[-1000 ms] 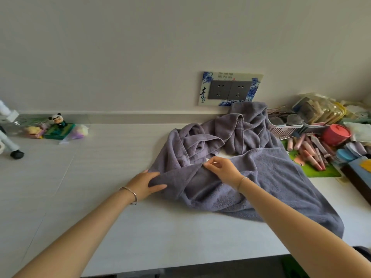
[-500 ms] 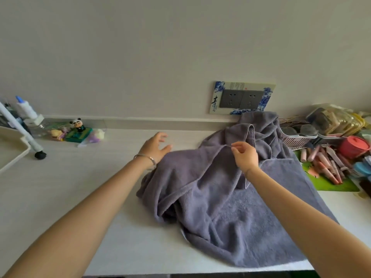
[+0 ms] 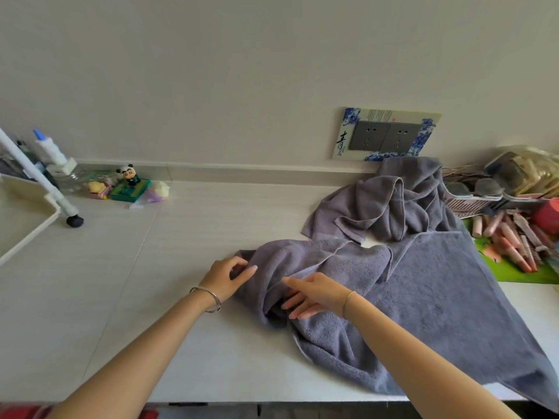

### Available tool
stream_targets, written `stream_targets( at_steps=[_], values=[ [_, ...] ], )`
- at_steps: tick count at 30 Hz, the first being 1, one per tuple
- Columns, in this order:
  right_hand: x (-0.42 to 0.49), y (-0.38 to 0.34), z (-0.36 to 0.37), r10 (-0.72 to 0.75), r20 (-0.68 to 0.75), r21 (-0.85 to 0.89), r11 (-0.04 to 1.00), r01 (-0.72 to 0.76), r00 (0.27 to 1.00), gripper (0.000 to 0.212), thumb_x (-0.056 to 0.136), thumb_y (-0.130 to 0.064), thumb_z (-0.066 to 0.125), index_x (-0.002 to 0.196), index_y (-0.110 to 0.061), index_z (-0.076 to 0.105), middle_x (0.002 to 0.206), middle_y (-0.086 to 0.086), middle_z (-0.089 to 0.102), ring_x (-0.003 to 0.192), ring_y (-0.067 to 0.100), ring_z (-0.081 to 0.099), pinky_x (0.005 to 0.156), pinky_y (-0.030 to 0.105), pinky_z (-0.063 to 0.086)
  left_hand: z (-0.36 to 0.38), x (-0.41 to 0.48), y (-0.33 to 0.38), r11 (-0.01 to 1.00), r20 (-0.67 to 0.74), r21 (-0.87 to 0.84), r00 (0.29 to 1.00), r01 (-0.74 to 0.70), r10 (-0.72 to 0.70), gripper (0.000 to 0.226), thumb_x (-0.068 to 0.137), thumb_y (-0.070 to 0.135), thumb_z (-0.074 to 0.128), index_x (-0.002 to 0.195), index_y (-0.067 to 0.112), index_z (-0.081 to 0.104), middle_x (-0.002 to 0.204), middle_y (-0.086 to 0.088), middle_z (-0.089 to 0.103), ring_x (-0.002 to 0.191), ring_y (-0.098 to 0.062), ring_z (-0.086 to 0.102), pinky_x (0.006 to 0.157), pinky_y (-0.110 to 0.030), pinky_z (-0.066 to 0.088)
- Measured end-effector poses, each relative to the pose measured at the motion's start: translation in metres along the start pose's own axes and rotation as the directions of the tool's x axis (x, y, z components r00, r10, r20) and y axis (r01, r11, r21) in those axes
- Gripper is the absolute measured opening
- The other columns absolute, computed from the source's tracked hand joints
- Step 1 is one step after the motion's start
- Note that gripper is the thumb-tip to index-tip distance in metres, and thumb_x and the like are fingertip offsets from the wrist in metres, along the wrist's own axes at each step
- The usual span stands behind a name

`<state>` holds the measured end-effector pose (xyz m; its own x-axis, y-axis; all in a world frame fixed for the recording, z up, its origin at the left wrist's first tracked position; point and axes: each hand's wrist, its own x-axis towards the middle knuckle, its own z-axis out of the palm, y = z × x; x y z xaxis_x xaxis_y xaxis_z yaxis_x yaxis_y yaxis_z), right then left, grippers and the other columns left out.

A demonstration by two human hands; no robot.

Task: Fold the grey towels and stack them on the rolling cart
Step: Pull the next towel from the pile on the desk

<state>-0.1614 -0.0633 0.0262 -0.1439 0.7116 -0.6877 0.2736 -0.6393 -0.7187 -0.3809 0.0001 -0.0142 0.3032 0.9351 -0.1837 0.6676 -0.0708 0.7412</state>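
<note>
The grey towel [image 3: 438, 297] lies bunched on the counter [image 3: 151, 297] below the socket plate [image 3: 385, 136], one corner overhanging. The left hand [image 3: 225, 278] pinches its bunched end with curled fingers; the right hand [image 3: 316, 294] rests on it, fingers straight. A careless tug could slide it off.

Before me lies a white tabletop [image 3: 181, 267] against a pale wall. On the wall to my right sits a grey double socket [image 3: 384, 136] in a blue-and-white patterned surround [image 3: 351, 116]. Far left, at the back edge, a panda figurine [image 3: 128, 174] stands on a green box [image 3: 130, 190], with a yellow soft toy [image 3: 96, 187] just beside it and a blue-capped bottle [image 3: 50, 149] further left. At my far right a green mat [image 3: 514, 269] carries pink hair rollers [image 3: 511, 237], near a red round container [image 3: 549, 213] and a slatted basket [image 3: 475, 202].
</note>
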Motion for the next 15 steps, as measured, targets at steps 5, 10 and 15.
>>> stream_targets(
  at_steps=[5, 10, 15],
  values=[
    [0.012, 0.002, 0.032, 0.043, -0.080, 0.136, 0.990, -0.032, 0.996, 0.031, 0.088, -0.035, 0.064, 0.098, -0.007, 0.054, 0.096, 0.015, 0.065, 0.070, 0.020, 0.068, 0.061, 0.025, 0.058, -0.003, -0.008, -0.012, 0.971, 0.187, 0.237, 0.982, -0.025, -0.020, 0.066, 0.054, 0.082, 0.034, 0.082, 0.032, 0.067, 0.098, 0.006, 0.047, 0.105, -0.018, 0.043, 0.096, -0.024, 0.033],
    [0.003, -0.010, 0.038, -0.103, -0.221, 0.278, 0.946, 0.164, 0.970, 0.013, 0.094, -0.020, 0.057, 0.089, -0.007, 0.059, 0.086, 0.010, 0.063, 0.077, 0.019, 0.063, 0.059, 0.026, 0.057, -0.024, -0.018, 0.010, 0.984, 0.209, 0.058, 0.966, -0.170, 0.155, 0.048, 0.076, 0.067, 0.038, 0.078, 0.026, 0.062, 0.086, 0.002, 0.055, 0.084, -0.012, 0.048, 0.078, -0.030, 0.039],
    [-0.049, -0.075, 0.020, -0.302, -0.192, 0.577, 0.735, 0.356, 0.934, 0.031, 0.098, -0.023, 0.045, 0.078, -0.011, 0.066, 0.065, 0.003, 0.064, 0.056, 0.012, 0.060, 0.053, 0.022, 0.049, -0.076, -0.023, 0.068, 0.903, 0.154, -0.365, 0.942, -0.228, 0.300, 0.036, 0.098, 0.040, 0.041, 0.101, 0.009, 0.060, 0.088, -0.001, 0.057, 0.081, -0.008, 0.050, 0.075, -0.026, 0.045]
  ],
)
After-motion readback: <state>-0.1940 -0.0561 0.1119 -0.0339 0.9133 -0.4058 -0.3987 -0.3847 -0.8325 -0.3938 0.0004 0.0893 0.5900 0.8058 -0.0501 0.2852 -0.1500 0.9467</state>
